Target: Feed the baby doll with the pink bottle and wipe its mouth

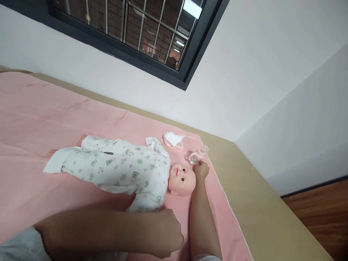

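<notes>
Where the right hand (201,170) reaches: its curled fingers lie against or just beside a small clear plastic feeding bottle (198,154) with pale pink parts; whether they grip it cannot be told.
Bottle: tilted, its domed clear end toward the far right, near the right edge of a soft pink cloth (89,112), beyond the doll's head.
Doll: a bald vinyl baby doll (125,165) in a white suit with small green prints lies face up, head right, feet left.
Left hand (168,233): loosely fisted, back upward, by the doll's near sleeve; its fingertips are hidden, so whether it holds anything cannot be told.
Packet: a clear-and-white packet (173,139) lies between the far sleeve and the bottle.
Rolling risk: a sideways nudge from the right fingers could send the bottle over the cloth's edge onto the pale wooden board (244,195).
Head risk: the right forearm (205,217) passes close by; swinging it left could shove the head and twist the doll.
Sleeve risk: a dragging left hand could bunch the loose fabric.
</notes>
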The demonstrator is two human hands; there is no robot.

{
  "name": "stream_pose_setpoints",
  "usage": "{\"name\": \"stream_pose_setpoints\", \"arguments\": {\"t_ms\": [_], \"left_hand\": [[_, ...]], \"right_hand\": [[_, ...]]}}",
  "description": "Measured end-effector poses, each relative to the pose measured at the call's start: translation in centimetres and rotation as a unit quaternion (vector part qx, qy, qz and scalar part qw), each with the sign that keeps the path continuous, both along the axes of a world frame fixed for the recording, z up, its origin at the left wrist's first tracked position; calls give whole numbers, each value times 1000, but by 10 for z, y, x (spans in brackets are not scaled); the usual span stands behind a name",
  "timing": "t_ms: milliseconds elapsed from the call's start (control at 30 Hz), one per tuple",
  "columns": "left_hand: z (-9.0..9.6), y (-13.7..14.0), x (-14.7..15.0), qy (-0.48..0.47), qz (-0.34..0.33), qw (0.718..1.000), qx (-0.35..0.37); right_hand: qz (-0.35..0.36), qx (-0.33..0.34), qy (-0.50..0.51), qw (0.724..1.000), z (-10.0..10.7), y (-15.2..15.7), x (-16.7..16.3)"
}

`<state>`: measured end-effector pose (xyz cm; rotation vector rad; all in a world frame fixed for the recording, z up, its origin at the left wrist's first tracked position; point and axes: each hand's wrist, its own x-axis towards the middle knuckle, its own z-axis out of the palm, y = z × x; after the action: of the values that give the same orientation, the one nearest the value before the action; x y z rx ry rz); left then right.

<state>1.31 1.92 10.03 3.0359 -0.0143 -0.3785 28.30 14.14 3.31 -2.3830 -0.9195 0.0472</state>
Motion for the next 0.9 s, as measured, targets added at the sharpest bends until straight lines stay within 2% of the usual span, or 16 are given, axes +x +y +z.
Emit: {"name": "stream_pose_setpoints", "arguments": {"t_ms": [233,400,600,800,900], "left_hand": [[-15,-1,-1,-77,-4,997,27],[-9,-1,-1,-53,2,999,11],[-15,-2,0,-83,9,996,9],[-6,-2,0,-28,-7,1000,2],[-9,-2,0,-32,-5,999,7]], "right_hand": [[-9,-19,-19,1000,0,-1,-2],[-6,-6,-24,1000,-2,0,0],[6,5,-25,1000,-6,2,4],[8,20,-20,1000,-10,2,6],[13,19,-16,1000,-11,3,6]]}}
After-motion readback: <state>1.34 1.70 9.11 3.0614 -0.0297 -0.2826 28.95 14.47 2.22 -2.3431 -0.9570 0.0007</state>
